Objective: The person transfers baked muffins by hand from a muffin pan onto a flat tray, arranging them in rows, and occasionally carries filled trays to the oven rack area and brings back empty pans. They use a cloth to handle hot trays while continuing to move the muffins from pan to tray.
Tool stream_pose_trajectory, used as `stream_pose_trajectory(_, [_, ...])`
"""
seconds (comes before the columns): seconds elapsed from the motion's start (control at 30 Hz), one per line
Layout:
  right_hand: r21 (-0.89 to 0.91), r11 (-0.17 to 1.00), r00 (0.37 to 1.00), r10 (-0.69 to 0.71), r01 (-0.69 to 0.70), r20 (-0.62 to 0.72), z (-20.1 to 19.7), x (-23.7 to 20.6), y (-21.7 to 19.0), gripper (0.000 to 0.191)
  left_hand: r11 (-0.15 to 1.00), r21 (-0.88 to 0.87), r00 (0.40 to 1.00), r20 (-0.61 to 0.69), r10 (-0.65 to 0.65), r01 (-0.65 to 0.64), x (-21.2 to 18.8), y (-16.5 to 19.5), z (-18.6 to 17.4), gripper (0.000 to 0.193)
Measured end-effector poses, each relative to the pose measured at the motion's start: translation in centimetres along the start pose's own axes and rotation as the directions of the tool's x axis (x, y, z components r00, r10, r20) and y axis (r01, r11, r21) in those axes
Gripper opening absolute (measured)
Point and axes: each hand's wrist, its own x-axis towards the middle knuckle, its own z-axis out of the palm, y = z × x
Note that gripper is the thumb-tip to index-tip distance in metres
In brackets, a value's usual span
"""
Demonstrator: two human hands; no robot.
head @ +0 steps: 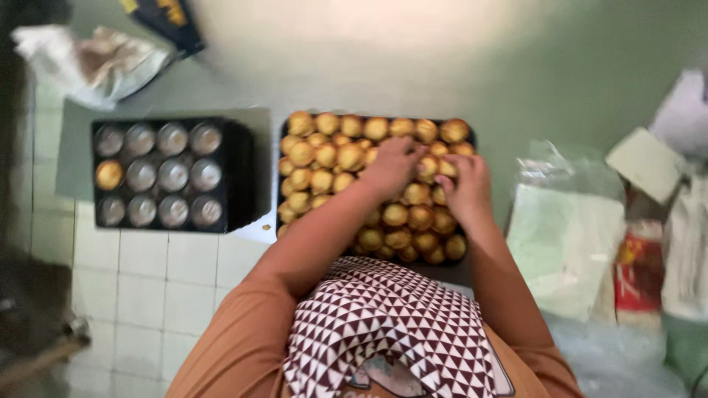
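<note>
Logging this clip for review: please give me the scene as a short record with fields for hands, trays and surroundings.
view: head camera, looking down, blurred
left hand: resting on the small golden cakes, grip unclear
right hand: on the cakes beside the left hand, grip unclear
full tray: dark, packed with small golden cakes
muffin tin: dark, left of the full tray, one cake in its left column, other cups bare
right side: plastic bags
floor: white tiles
</note>
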Motion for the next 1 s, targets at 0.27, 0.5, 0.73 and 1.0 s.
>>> stream_pose_trajectory(0.27, [-0.045, 0.997, 0.972, 0.064, -0.055, 0.225, -1.6, 1.6, 2.1, 0.028, 1.0, 0.029, 0.905, -0.425, 0.022, -0.011, -6.9, -2.5, -8.3, 0.039])
stream_pose_trajectory(0.5, [0.019, 0.998, 0.998, 0.065, -0.066, 0.024, 2.5, 4.9, -7.2, 0.021, 0.625, 0.123, 0.485, -0.75, -0.45, 0.771, -25.7, -18.6, -23.4, 0.038])
stream_pose_trajectory(0.73, [0.269, 0.915, 0.909, -0.36, 0.301, 0.211, 14.8, 5.9, -29.9, 0.024, 0.538, 0.017, 0.428, -0.627, -0.651, 0.843, -33.6, -25.9, -26.6, 0.045])
stream_pose_trajectory(1.0, [0.558, 0.794, 0.845, -0.455, 0.242, 0.281, 21.4, 4.2, -39.6, 0.061, 0.955, -0.134, 0.808, -0.509, -0.296, 0.265, -30.6, -17.6, -25.0, 0.042])
